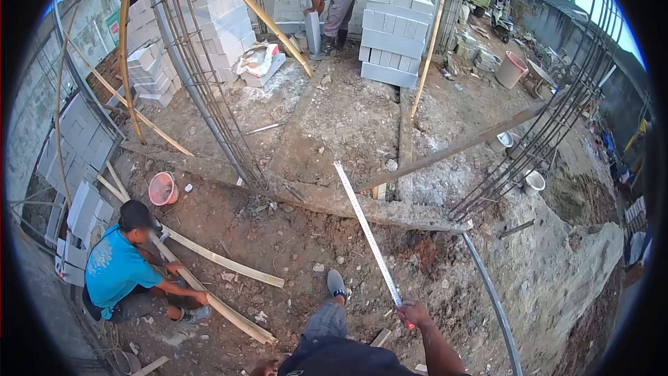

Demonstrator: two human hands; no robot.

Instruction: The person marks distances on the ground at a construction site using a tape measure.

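My right hand is closed on a tape measure at the bottom of the view, a bit of red casing showing under the fingers. Its white blade runs stiffly up and left over the dirt, and its tip reaches the concrete footing. My grey shoe and trouser leg stand just left of the blade. Only a sliver of my left hand shows at the bottom edge, so its grip is unclear.
A person in a blue shirt squats at left, holding long wooden strips. Another person bends over a block by a stack of grey blocks. Rebar cages, a pink bucket and a curved pipe surround me.
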